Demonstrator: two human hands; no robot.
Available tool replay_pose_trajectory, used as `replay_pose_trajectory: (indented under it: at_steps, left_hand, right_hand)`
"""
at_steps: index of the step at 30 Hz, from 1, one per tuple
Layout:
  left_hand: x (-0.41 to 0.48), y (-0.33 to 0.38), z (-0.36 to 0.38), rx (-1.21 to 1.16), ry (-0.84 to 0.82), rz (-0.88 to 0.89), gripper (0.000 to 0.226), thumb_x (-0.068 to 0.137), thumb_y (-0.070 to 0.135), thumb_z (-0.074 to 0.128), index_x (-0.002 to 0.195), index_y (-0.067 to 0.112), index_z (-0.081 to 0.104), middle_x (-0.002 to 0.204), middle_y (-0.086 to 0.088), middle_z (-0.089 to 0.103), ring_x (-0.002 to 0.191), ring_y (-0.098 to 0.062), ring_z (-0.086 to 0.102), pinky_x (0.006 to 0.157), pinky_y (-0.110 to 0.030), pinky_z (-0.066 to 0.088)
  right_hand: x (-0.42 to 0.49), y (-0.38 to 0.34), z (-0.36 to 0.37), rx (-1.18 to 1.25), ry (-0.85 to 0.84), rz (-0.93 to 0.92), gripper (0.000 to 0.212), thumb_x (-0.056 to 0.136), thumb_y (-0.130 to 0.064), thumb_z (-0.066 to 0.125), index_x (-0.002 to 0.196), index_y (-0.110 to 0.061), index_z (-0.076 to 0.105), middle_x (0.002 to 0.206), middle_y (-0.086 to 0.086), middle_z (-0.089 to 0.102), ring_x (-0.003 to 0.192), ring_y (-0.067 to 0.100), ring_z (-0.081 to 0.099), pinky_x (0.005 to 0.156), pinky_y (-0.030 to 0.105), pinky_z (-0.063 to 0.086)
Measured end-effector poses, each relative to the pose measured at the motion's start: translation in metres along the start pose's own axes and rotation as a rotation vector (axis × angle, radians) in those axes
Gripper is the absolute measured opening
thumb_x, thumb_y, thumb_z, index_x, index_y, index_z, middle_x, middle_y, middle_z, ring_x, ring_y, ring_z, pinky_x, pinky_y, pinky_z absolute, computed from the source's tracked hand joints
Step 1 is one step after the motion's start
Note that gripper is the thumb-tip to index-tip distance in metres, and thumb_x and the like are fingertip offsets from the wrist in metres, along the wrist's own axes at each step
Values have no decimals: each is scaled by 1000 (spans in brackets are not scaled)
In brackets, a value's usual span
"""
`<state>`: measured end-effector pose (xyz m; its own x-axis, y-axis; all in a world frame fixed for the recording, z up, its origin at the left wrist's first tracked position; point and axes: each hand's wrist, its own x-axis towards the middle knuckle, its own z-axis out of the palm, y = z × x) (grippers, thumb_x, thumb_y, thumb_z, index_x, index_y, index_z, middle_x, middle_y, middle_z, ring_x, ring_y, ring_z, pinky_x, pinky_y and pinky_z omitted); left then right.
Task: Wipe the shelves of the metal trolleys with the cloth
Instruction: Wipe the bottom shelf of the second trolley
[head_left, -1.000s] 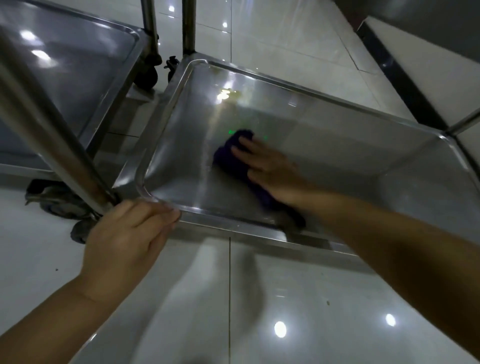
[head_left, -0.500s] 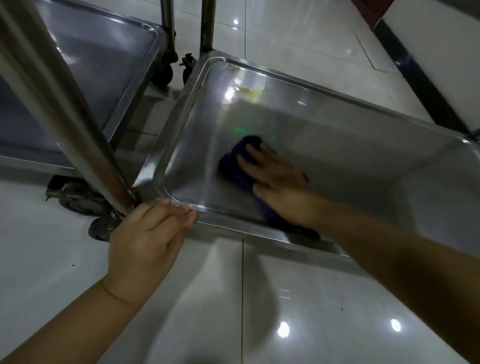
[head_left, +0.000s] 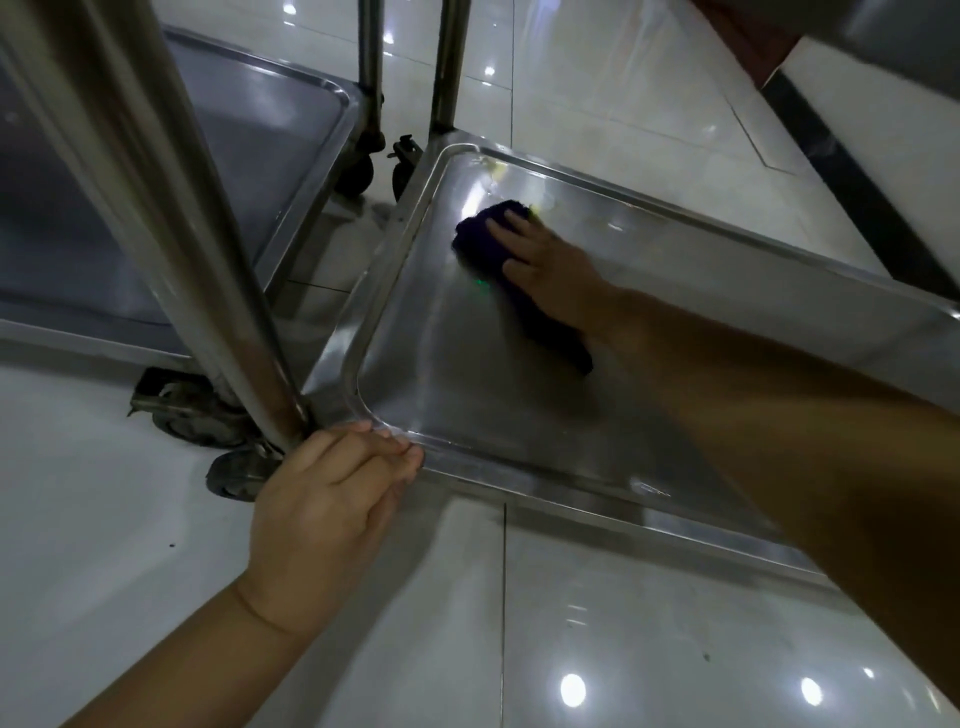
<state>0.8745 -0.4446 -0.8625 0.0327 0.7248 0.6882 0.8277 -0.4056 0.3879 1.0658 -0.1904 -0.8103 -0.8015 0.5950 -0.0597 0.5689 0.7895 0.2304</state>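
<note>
Our right hand (head_left: 550, 270), fingers slightly spread, presses the cloth (head_left: 480, 239) on the shelf (head_left: 467, 395) at its far left, while our left hand (head_left: 322, 509) grips its near corner, fingers pressed together.

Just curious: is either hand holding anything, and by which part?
The left hand grips the trolley shelf by its near corner rim. The right hand holds nothing; it presses flat on the dark cloth.

Glossy pale floor tiles (head_left: 623, 597), round light reflections (head_left: 573, 690) on them, dark skirting strip (head_left: 852, 179) — white wall (head_left: 893, 119) above
</note>
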Motion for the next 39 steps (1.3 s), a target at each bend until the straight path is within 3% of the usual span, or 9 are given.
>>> replay_pose_trajectory:
  at_steps: [2, 4, 7, 13, 18, 22, 28, 36, 39]
  left_hand:
    - [0, -3, 0, -2, -16, 12, 16, 85, 13, 62, 90, 10, 77, 88, -2, 71, 91, -14, 57, 104, -14, 33]
    - [0, -5, 0, 5, -21, 16, 16, 86, 13, 62, 91, 11, 77, 89, -1, 72, 91, -16, 58, 103, -16, 36]
    - [-1, -4, 0, 24, -12, 10, 17, 87, 16, 61, 91, 11, 77, 89, -2, 72, 90, -18, 59, 99, -18, 38]
    - [-2, -4, 0, -47, 44, -11, 15, 85, 13, 64, 81, 4, 75, 81, -7, 69, 86, -16, 57, 98, -20, 42]
    - [-3, -2, 1, -74, 50, -31, 17, 85, 12, 62, 79, 2, 75, 78, -8, 68, 90, -15, 57, 101, -19, 40]
    - [-5, -7, 1, -69, 36, 4, 16, 86, 13, 63, 86, 6, 76, 82, -6, 70, 94, -13, 58, 102, -20, 40]
    - [-3, -13, 5, -66, 83, 63, 12, 83, 7, 65, 88, 6, 76, 83, -6, 71, 92, -13, 58, 103, -21, 40]
    - [-4, -11, 3, -75, 88, 41, 11, 83, 7, 66, 85, 5, 77, 81, -7, 71, 91, -14, 59, 102, -21, 41]
    - [-5, -8, 4, -73, 92, 25, 13, 85, 10, 64, 85, 5, 76, 81, -8, 71, 90, -13, 58, 102, -21, 40]
  right_hand:
    - [12, 14, -3, -10, -62, 51, 12, 84, 2, 64, 93, 6, 69, 138, 32, 44, 127, 57, 38, 104, 67, 27]
    - [13, 9, -2, 83, -99, 162, 27, 97, -8, 51, 120, 2, 60, 155, 23, 22, 143, 45, 15, 117, 57, 12]
    - [-4, -26, -11, 371, -11, 373, 50, 102, -23, 37, 151, -19, 27, 161, 6, 9, 148, 26, 3, 119, 47, 13]
    - [-87, -130, -35, 524, -40, 41, 58, 93, -35, 29, 146, -35, 7, 155, -15, -1, 142, 4, -11, 114, 21, -8]
    - [-56, -110, -31, 587, -18, 2, 55, 93, -31, 37, 143, -32, 13, 152, -14, 7, 143, 7, -3, 118, 32, 2]
    - [12, -57, -16, 491, 38, 242, 53, 100, -21, 43, 150, -19, 26, 159, 5, 16, 147, 20, 7, 120, 32, 5]
    - [66, -5, -8, 484, -68, 436, 52, 102, -32, 35, 152, -28, 19, 161, -2, 6, 148, 19, 0, 118, 34, 7]
    - [-20, -109, -29, 496, 35, 159, 61, 91, -37, 35, 148, -18, 31, 158, 7, 21, 147, 26, 11, 118, 38, 10]
    - [-58, -147, -32, 552, 25, 7, 57, 91, -38, 29, 147, -29, 33, 158, -7, 17, 147, 13, 5, 116, 31, 3]
